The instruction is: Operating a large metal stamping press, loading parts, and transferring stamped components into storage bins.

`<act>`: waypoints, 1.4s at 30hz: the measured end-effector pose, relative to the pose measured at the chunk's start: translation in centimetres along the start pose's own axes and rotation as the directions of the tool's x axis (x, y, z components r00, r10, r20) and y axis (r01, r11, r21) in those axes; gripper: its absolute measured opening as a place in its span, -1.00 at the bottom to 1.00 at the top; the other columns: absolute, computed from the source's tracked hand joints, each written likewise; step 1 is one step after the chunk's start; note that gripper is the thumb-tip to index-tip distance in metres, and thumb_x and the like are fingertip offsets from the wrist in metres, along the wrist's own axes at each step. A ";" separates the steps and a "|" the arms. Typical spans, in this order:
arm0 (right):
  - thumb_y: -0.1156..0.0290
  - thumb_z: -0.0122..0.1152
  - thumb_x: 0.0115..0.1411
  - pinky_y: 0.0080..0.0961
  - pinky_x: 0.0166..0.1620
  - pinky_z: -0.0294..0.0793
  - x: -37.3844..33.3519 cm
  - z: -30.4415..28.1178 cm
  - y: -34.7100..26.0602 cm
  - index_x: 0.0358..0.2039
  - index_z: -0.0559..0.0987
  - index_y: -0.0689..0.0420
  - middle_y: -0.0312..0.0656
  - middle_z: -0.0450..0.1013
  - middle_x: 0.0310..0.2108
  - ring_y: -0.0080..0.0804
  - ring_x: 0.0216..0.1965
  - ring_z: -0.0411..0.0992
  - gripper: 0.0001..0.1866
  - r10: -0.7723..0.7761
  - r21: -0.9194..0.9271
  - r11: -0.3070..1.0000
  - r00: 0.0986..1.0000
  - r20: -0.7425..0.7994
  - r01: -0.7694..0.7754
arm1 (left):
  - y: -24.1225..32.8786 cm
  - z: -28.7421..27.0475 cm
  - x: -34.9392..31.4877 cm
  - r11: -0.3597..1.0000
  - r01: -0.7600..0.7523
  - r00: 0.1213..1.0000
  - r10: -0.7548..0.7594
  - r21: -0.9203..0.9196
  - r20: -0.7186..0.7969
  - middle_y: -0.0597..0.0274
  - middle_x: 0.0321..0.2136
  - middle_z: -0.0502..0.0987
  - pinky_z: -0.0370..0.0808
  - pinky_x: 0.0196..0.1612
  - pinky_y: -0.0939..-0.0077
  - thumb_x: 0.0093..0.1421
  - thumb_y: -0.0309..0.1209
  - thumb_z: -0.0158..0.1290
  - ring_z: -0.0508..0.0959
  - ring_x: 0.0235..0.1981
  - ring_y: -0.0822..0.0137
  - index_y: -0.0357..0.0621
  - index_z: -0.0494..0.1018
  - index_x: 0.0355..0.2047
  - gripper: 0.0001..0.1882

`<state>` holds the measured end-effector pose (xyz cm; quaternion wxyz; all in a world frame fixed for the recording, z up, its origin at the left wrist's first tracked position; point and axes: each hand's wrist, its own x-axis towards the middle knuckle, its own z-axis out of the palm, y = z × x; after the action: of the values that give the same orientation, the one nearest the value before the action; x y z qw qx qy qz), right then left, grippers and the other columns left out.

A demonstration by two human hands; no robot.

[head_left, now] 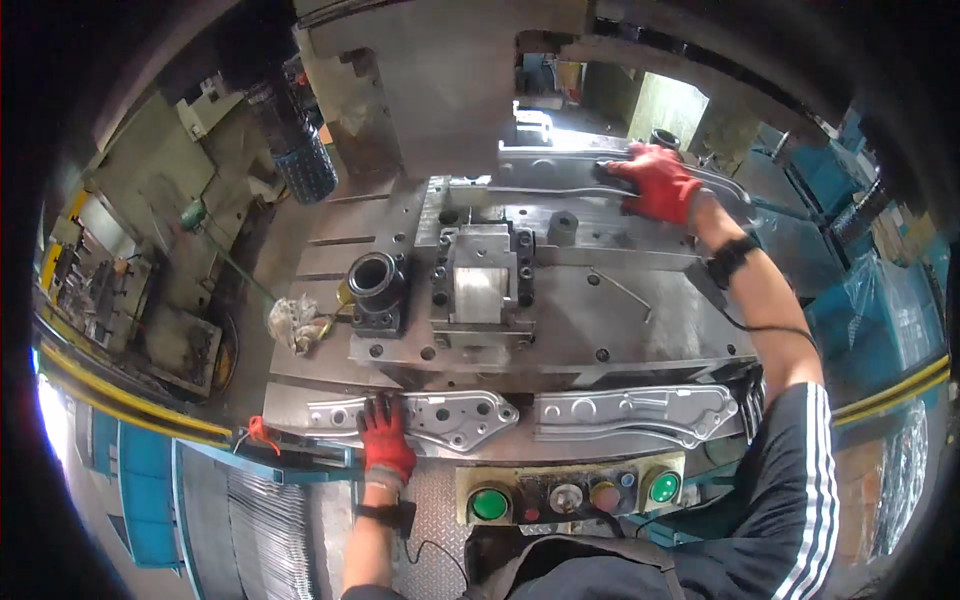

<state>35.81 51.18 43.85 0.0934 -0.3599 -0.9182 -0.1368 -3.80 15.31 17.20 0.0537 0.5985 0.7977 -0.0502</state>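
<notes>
Press die: we see the steel die block filling the middle of the worktop, a guide bushing at its left.
Far panel: a stamped metal panel lies at the die's back edge — our right hand, red-gloved, grips its right part, fingers curled over it.
Near panels: two stamped brackets lie along the front edge; our left hand presses flat on the left bracket, fingers together — the right bracket lies untouched.
Buttons: a control box with two green buttons sits just below.

A grimy workshop: daylight glares through an opening beyond the grey press frame, teal sheeting stands right, yellow rails curve left, perhaps over cluttered floor.
</notes>
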 end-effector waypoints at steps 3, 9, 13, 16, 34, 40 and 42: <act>0.23 0.39 -0.06 -0.19 -0.03 0.40 3.5 2.1 0.2 0.02 0.53 -0.15 -0.02 0.41 -0.07 0.01 -0.03 0.38 -0.44 -0.029 0.057 0.998 0.997 0.073 0.025 | -0.2 -0.9 -2.3 0.988 -0.091 0.992 0.079 -0.122 -0.099 -0.08 0.32 0.01 -0.14 0.36 -0.07 -0.05 -0.39 0.08 0.00 0.33 -0.14 -0.09 0.04 0.31 -0.14; 0.28 0.30 0.07 -0.14 0.03 0.37 6.1 7.9 1.7 0.04 0.51 -0.09 -0.01 0.36 0.01 0.04 0.04 0.34 -0.53 -0.127 0.210 0.971 0.991 0.046 0.115 | -0.9 1.1 -6.5 0.950 -0.157 0.935 0.055 -0.270 -0.349 -0.11 0.21 0.18 -0.02 0.32 -0.13 -0.06 -0.48 0.03 0.07 0.28 -0.21 -0.18 0.16 0.21 -0.26; 0.23 0.21 0.13 -0.13 0.21 0.22 5.4 8.1 1.9 0.11 0.47 -0.15 0.03 0.24 0.20 0.07 0.22 0.19 -0.52 -0.109 0.197 0.975 0.994 0.032 0.100 | 0.2 3.2 -8.6 0.897 -0.229 0.902 0.050 -0.379 -0.429 -0.08 0.10 0.31 0.13 0.25 -0.06 -0.01 -0.46 0.04 0.26 0.16 -0.13 -0.20 0.26 0.14 -0.38; 0.04 0.16 0.18 -0.09 0.32 0.01 5.1 4.9 -1.5 0.25 0.30 -0.12 0.13 -0.03 0.34 0.14 0.34 -0.05 -0.37 0.098 0.118 0.983 0.940 0.328 -0.143 | 1.5 4.5 -10.5 0.752 -0.068 0.994 -0.009 -0.656 -0.113 -0.07 0.04 0.38 0.24 0.20 0.10 0.06 -0.36 0.14 0.37 0.08 -0.05 -0.21 0.29 0.11 -0.42; 0.19 0.34 0.03 -0.24 -0.15 0.45 -58.1 24.3 -21.3 0.00 0.44 0.32 0.01 0.52 -0.26 -0.22 -0.26 0.49 -0.39 0.673 0.729 -0.250 0.427 0.604 -0.637 | 4.7 16.2 -11.8 0.330 0.287 0.930 0.128 -0.899 0.344 0.07 0.06 0.40 0.42 0.06 0.35 0.04 -0.56 0.11 0.44 0.03 0.22 -0.21 0.13 0.17 -0.34; 0.04 0.38 -0.04 -0.21 -0.14 0.47 -54.1 21.4 -21.1 -0.20 0.56 0.29 0.15 0.52 -0.24 0.02 -0.18 0.50 -0.43 0.666 0.421 -0.036 0.292 0.686 -0.906 | 7.6 13.1 -12.8 0.377 0.241 0.967 -0.013 -0.894 0.255 0.07 0.04 0.43 0.40 0.08 0.36 -0.02 -0.56 0.19 0.47 0.01 0.21 -0.27 0.16 0.16 -0.29; 0.00 0.36 -0.04 -0.20 -0.09 0.46 -54.3 21.9 -20.5 -0.21 0.57 0.29 0.17 0.51 -0.19 0.06 -0.11 0.48 -0.41 0.642 0.402 -0.041 0.284 0.712 -0.915 | 8.2 12.4 -13.0 0.447 0.236 0.967 -0.024 -0.863 0.252 0.06 0.02 0.45 0.41 0.06 0.36 -0.02 -0.53 0.21 0.48 -0.01 0.21 -0.29 0.21 0.13 -0.31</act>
<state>59.41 9.23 4.68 0.1531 -0.7539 -0.4854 0.4155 7.98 3.47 6.70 0.4343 0.4110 0.7402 0.3075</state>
